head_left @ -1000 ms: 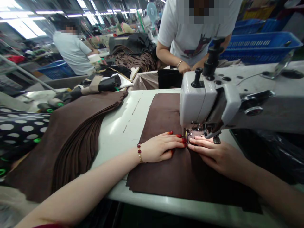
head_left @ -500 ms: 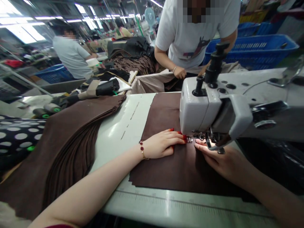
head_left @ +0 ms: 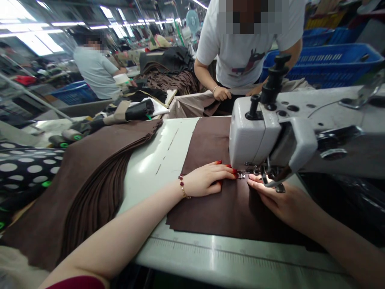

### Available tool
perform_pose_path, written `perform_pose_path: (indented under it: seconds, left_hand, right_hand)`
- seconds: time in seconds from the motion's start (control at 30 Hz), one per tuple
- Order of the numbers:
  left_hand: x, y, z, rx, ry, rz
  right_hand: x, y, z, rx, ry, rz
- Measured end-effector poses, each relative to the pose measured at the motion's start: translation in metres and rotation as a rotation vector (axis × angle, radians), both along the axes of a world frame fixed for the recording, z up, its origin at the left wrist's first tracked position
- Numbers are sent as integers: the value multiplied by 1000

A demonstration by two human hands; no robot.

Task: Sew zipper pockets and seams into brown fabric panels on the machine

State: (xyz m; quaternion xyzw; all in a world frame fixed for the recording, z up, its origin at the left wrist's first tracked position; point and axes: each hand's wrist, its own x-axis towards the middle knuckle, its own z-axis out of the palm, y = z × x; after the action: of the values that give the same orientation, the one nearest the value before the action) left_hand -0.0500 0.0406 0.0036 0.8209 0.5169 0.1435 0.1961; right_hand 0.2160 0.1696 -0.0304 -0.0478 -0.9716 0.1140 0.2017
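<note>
A dark brown leather-like panel (head_left: 207, 216) lies flat on the pale table and runs under the head of a white sewing machine (head_left: 249, 132). My left hand (head_left: 207, 179) rests palm down on the panel, fingers stretched toward the presser foot (head_left: 241, 175) from the left. On the other side, my right hand (head_left: 279, 200) lies on the same panel with its fingers extended, the fingertips close to the foot. Part of the right hand is hidden behind the machine's lower parts. The needle itself is hard to make out.
A thick stack of brown panels (head_left: 99, 168) lies at the left, beside thread spools (head_left: 70, 135) and polka-dot fabric (head_left: 27, 170). A ruler scale (head_left: 216, 255) runs along the table's front edge. Across the table stands a person in a white shirt (head_left: 237, 48), near a blue basket (head_left: 327, 60).
The panel has shifted slightly away from me at its near edge, with both hands still flat on it. The co-worker's hand opposite has moved a little left. The view has shifted slightly.
</note>
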Motion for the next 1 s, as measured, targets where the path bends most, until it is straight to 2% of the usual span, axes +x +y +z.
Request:
perform_pose_path:
  seconds: [0.3,0.57,0.73,1.0]
  left_hand:
    - [0,0,1,24,-5,14]
    - [-1,-2,-1,25,-10,-23]
    - [-1,-1,-1,36,-5,-29]
    - [-6,0,-2,-8,31,30]
  right_hand:
    - [0,2,-2,44,-38,-6]
    - [3,3,-2,55,-81,-2]
    - [0,0,5,65,-43,2]
    - [-8,-7,18,50,-86,-18]
